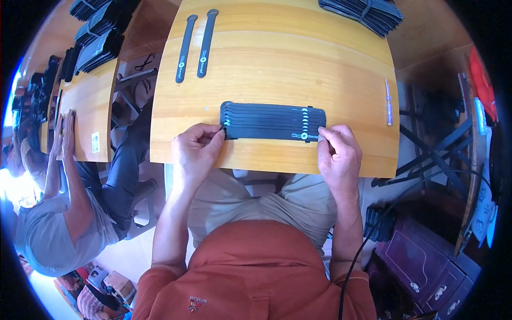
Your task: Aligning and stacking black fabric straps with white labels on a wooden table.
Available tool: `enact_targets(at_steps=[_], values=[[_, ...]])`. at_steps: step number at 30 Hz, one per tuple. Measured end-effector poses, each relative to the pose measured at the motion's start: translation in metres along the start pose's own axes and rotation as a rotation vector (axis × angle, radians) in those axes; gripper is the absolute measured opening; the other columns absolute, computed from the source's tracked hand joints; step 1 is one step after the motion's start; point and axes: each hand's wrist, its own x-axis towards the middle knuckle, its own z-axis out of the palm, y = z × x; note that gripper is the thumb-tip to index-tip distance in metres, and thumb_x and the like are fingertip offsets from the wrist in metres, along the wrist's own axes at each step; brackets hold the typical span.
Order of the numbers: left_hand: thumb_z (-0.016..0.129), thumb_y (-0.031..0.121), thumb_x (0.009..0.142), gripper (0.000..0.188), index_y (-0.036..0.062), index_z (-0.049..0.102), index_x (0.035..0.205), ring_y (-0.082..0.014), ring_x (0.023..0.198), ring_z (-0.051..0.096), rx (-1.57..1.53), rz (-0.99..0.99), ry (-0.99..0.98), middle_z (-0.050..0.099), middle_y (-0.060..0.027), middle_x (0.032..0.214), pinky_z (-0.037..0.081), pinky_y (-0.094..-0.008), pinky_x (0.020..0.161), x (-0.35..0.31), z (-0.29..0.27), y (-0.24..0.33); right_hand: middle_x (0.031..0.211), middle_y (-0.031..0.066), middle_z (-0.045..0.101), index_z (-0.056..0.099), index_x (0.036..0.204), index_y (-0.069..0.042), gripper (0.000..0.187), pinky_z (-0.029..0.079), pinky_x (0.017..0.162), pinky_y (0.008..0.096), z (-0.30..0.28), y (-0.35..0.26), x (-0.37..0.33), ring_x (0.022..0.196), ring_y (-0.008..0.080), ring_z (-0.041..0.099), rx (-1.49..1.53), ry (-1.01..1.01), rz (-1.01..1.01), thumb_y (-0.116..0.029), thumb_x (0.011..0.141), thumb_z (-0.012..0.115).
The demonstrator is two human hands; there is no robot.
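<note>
A fanned row of several black straps lies crosswise near the table's front edge, overlapping so each one's edge shows. Their left ends are rounded, and small pale printed marks run down the right part. The fingertips of my left hand pinch the left end of the nearest strap. At its right end my right hand is closed, thumb and forefinger on the tip. Two more black straps, a shorter one and a longer one, lie apart at the far left of the table, each with a loop end pointing away.
A screwdriver with a clear handle lies by the right edge of the wooden table. A banded bundle of black straps sits at the far right. On the left, a co-worker's hands rest at another table with strap bundles.
</note>
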Motion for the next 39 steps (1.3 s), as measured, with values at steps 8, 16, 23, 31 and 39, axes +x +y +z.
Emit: enact_targets(at_steps=[8,16,23,31,39], values=[[0.076,0.008,0.093,0.015,-0.0048,0.077,0.101,-0.0052,0.066,0.059,0.002,0.015,0.023,0.071,-0.0021,0.075,0.050,-0.0235,0.063,0.001,0.005,0.001,0.107,0.0104,0.061,0.070,0.111,0.000,0.028,0.055,0.081,0.0428,0.015,-0.041,-0.013,0.098,0.0294,0.061,-0.450,-0.053,-0.225,-0.008,0.085,0.068],[0.075,0.004,0.094,0.012,-0.0062,0.075,0.100,-0.0039,0.063,0.057,-0.034,0.084,0.043,0.069,-0.0016,0.073,0.046,-0.0221,0.057,0.002,0.004,-0.008,0.142,0.0224,0.060,0.070,0.121,0.004,0.044,0.042,0.116,0.0560,0.061,-0.071,-0.036,0.138,0.0388,0.052,-0.371,-0.151,-0.377,-0.030,0.093,0.072],[0.075,0.004,0.094,0.012,-0.0059,0.075,0.100,-0.0042,0.063,0.058,-0.010,0.083,0.045,0.069,-0.0024,0.073,0.046,-0.0228,0.057,0.000,0.006,-0.004,0.142,0.0202,0.061,0.072,0.121,0.003,0.046,0.038,0.118,0.0574,0.058,-0.064,-0.037,0.140,0.0357,0.051,-0.362,-0.188,-0.351,-0.034,0.094,0.072],[0.075,0.004,0.093,0.011,-0.0054,0.075,0.099,-0.0051,0.062,0.058,0.031,0.101,0.048,0.070,-0.0035,0.073,0.047,-0.0235,0.057,0.002,0.004,-0.006,0.143,0.0188,0.061,0.071,0.123,0.002,0.046,0.035,0.120,0.0578,0.057,-0.059,-0.038,0.141,0.0327,0.051,-0.341,-0.173,-0.349,-0.034,0.095,0.071],[0.075,0.004,0.093,0.011,-0.0055,0.075,0.098,-0.0063,0.063,0.060,0.064,0.226,0.077,0.072,-0.0053,0.075,0.050,-0.0249,0.061,0.001,0.007,-0.012,0.141,0.0203,0.061,0.069,0.124,0.005,0.050,0.037,0.120,0.0554,0.059,-0.050,-0.041,0.142,0.0343,0.050,-0.315,-0.161,-0.360,-0.035,0.093,0.072]])
